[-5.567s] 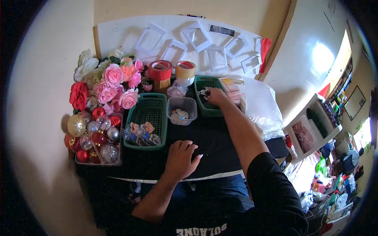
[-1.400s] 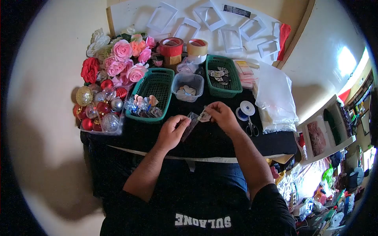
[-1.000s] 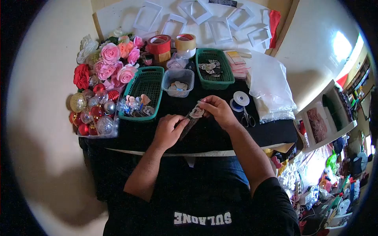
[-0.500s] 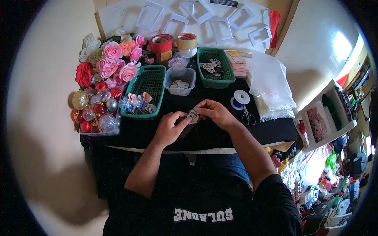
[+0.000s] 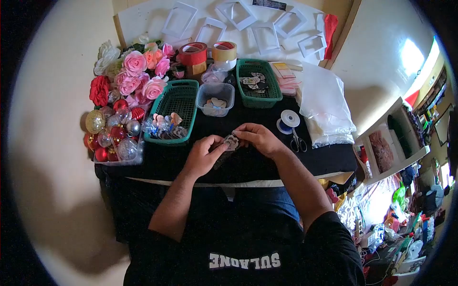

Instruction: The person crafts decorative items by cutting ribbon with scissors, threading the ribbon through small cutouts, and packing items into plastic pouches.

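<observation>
A small flat cutout (image 5: 231, 142), whitish with darker markings, is pinched between my two hands above the black cloth. My left hand (image 5: 206, 153) grips its left side with thumb and fingers. At its upper right edge, the fingertips of my right hand (image 5: 260, 139) are closed on it. A dark, partly see-through strip (image 5: 220, 161) shows just below the cutout; whether it is attached I cannot tell. Ahead of my hands stands a clear plastic tub (image 5: 215, 100) with a few similar pale pieces. Left of it, a green basket (image 5: 183, 112) holds several small wrapped cutouts.
Another green basket (image 5: 260, 98) with cutouts stands behind. Right lie a ribbon spool (image 5: 289, 119), scissors (image 5: 298, 143) and clear plastic bags (image 5: 327, 105). Left are fabric roses (image 5: 136, 66) and a box of baubles (image 5: 117, 131). Tape rolls (image 5: 193, 55) and white frames (image 5: 267, 39) sit at the back.
The cutout has tilted slightly in my fingers, and the dark strip below it shows more clearly. Both hands keep their grip; the whole view has shifted a little.
</observation>
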A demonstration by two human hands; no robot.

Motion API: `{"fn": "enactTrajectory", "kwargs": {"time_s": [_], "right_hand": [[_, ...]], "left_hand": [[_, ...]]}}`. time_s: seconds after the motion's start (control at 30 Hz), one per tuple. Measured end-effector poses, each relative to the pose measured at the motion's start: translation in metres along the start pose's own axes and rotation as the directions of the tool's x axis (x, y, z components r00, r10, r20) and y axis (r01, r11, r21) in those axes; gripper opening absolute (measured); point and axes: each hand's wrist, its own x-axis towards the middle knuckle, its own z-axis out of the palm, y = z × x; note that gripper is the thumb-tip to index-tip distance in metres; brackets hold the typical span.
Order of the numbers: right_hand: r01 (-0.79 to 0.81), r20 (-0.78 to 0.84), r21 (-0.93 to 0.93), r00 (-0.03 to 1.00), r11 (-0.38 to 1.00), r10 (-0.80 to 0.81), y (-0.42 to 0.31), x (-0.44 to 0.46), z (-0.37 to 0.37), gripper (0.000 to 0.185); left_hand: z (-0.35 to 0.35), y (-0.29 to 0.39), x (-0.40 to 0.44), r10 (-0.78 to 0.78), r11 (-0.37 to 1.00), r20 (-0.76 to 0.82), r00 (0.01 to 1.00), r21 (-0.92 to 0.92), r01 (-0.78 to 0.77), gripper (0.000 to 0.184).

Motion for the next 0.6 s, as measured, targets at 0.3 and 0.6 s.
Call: {"fn": "enactTrajectory", "kwargs": {"time_s": [0.3,0.6], "right_hand": [[-0.020,0.029,-0.008,0.999,1.000,0.020,-0.003,-0.001,-0.002,0.023],[0.137,-0.010,0.122,0.991,0.983,-0.137,0.005,0.000,0.001,0.024]], "left_hand": [[0.000,0.004,0.000,-0.038,0.999,-0.001,0.999,-0.010,0.038,0.024],[0.000,0.001,-0.001,-0.044,0.999,-0.004,0.999,0.032,0.045,0.027]]}}
